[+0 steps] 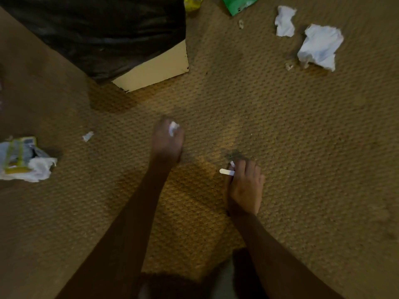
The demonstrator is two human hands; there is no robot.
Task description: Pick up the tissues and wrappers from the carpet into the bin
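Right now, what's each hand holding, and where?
Left hand: small tissue scrap, pinched at the fingertips. Right hand: small white stick, held by one end.

one head-worn view, looking steeply down at the floor

the wide-angle camera sits above the carpet [280, 126], close over both forearms, which reach in from the bottom edge. the black-lined bin [97, 35] lies at the upper left corner, and the frame bends at its edges. no second view is given.

At the upper left of your frame, a cream board [154, 69] juts out from under dark plastic.
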